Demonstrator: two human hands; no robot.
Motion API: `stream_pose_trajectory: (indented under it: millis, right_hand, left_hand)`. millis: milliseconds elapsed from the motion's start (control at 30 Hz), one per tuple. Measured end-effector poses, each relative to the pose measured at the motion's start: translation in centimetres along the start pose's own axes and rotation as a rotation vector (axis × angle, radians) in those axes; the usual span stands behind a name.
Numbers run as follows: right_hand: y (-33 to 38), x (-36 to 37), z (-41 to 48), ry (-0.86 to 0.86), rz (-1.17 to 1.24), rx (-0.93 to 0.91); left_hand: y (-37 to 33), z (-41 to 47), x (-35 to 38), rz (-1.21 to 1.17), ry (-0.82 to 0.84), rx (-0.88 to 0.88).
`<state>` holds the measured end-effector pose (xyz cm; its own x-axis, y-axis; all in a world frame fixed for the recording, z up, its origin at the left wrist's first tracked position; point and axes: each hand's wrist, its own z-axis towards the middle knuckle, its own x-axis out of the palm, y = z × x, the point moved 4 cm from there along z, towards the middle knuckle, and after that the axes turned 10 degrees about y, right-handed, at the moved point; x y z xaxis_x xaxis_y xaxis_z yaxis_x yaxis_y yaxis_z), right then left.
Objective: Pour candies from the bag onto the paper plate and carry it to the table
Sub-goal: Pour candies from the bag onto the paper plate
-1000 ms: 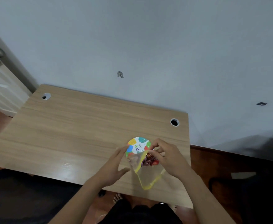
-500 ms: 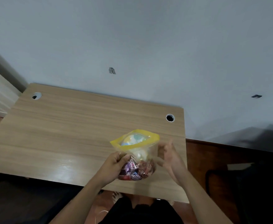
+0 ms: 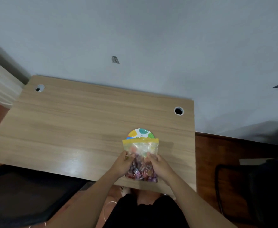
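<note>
A clear zip bag with a yellow top strip is held upright above the desk, full of wrapped candies in its lower half. My left hand grips its left side and my right hand grips its right side. Behind the bag, a colourful dotted paper plate lies flat on the wooden desk; its near half is hidden by the bag.
The desk stands against a grey wall, with cable holes at the back left and back right. A dark chair stands to the right on the brown floor. My legs are below the desk's front edge.
The bag went from lying tipped over the plate to being held upright with its yellow strip on top. My right hand, off the bag half a second ago, now grips its right side.
</note>
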<state>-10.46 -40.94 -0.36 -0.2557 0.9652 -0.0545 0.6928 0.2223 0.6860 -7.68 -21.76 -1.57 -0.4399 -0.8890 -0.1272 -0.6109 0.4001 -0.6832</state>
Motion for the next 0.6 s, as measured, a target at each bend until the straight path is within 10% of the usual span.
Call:
stream_pose_trajectory:
  millis: [600]
  right_hand:
    - [-3.2,0.3,2.8,0.018,-0.035,0.145]
  left_hand:
    - [1.7,1.3,0.0,0.159,0.067,-0.079]
